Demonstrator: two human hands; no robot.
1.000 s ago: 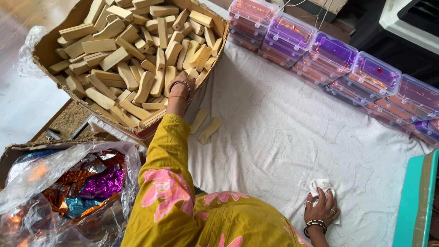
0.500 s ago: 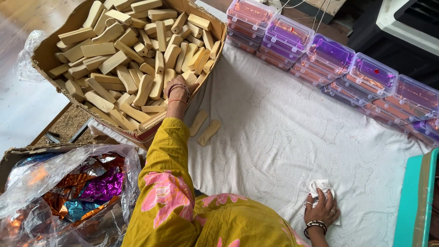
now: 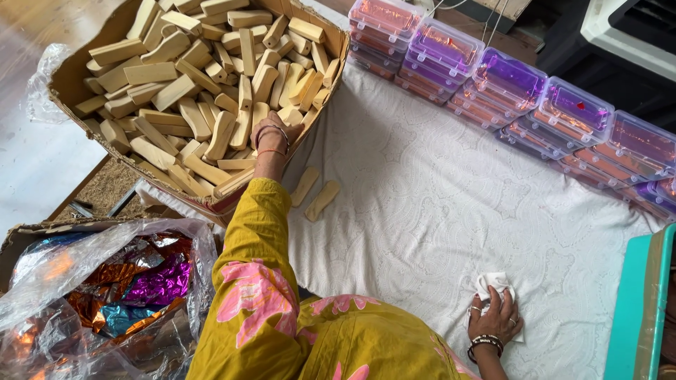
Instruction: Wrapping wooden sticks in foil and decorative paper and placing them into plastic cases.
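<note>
Over the cardboard box's (image 3: 70, 77) near rim, the left hand (image 3: 271, 134) grips one wooden stick (image 3: 290, 116), light, stiff, best grasped mid-length; the right hand (image 3: 495, 320) clutches soft white cloth (image 3: 491, 285).

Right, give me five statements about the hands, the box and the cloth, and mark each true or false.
1. The left hand reaches into the cardboard box of pale wooden blocks. True.
2. The right hand rests on a red sponge. False: it rests on a crumpled white cloth.
3. Two blocks lie on the white sheet beside the box. True.
4. The clear lidded containers stand stacked inside the box. False: they stand in a row on the sheet, apart from the box.
5. The plastic bag holds wooden blocks. False: it holds shiny coloured foil.
</note>
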